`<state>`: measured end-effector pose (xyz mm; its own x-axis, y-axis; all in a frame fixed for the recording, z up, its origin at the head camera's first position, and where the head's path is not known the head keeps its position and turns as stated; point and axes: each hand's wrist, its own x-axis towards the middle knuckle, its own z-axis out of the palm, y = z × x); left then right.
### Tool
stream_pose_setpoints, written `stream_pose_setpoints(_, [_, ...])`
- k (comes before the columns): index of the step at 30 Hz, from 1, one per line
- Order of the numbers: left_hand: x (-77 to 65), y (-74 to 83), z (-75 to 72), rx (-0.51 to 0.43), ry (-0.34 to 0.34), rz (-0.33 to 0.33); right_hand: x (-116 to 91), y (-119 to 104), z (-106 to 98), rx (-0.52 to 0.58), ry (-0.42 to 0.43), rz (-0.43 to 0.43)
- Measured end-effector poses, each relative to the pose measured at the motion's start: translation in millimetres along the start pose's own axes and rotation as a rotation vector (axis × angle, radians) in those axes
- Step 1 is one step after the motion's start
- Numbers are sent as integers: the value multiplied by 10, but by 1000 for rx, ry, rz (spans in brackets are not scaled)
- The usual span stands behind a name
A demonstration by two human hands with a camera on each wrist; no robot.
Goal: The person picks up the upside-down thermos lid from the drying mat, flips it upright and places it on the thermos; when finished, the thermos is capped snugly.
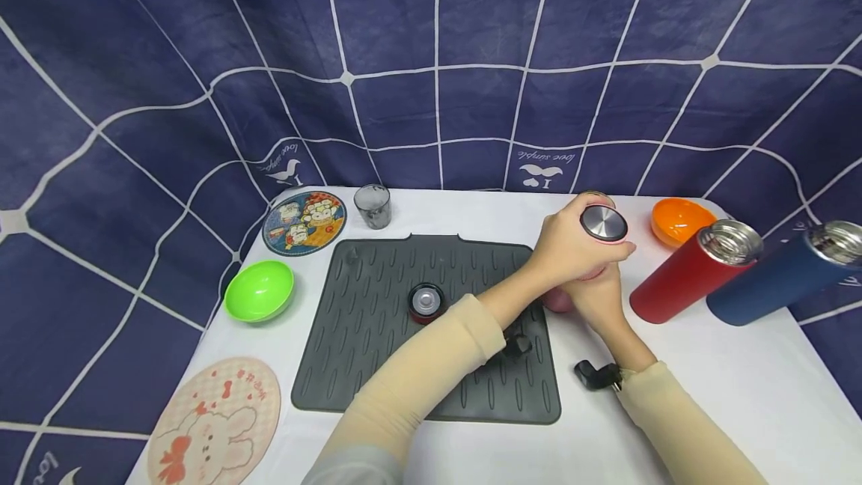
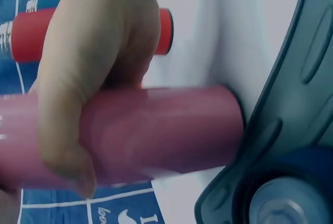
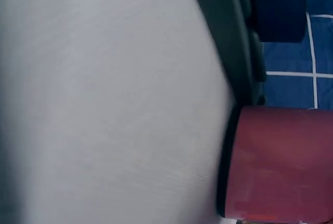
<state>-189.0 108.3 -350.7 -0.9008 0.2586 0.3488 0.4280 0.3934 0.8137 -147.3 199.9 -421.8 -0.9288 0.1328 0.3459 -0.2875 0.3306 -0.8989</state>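
A pink thermos (image 2: 171, 130) stands at the right edge of the dark grey mat (image 1: 364, 268). My left hand (image 1: 569, 245) grips it around the top, and the silver face of its lid (image 1: 604, 222) shows above the fingers. Lower down, my right hand (image 1: 595, 290) wraps around the body, with its thumb across the front in the left wrist view. The thermos's dark base and lower wall (image 3: 281, 164) show in the right wrist view. Most of the body is hidden behind the hands in the head view.
A red thermos (image 1: 680, 283) and a blue one (image 1: 774, 287) stand lidless at right, before an orange bowl (image 1: 680, 221). On the mat lie a black-and-red lid (image 1: 426, 302) and a blue lid (image 3: 278, 5). Leftward are a glass (image 1: 373, 206), green bowl (image 1: 259, 290) and two round placemats (image 1: 215, 425).
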Motion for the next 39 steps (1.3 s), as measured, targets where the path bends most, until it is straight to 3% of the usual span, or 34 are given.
stream_pose_setpoints(10, [175,-34,-176,23,-319,-20,14,75,-59,-13,-86,70])
stream_pose_setpoints(16, [236,-33,-236,-15,-432,-19,57,292,-93,-5,-121,131])
stream_pose_setpoints(20, [204,-25,-240,-24,-416,-40,66,310,-91,20,-136,127])
stream_pose_setpoints(24, [123,-8,-228,-64,-342,-53,54,177,-95,90,-165,66])
stream_pose_setpoints(28, [46,-10,-276,-33,-270,10,15,19,-143,93,-204,20])
stream_pose_setpoints(31, [-12,-14,-384,28,-243,68,-52,-71,-197,14,-182,19])
stream_pose_setpoints(34, [-108,-23,-536,60,-236,81,-145,-138,-251,-66,-137,37])
stream_pose_setpoints(39, [-413,-97,-862,55,-222,79,-368,-95,-393,-114,-53,27])
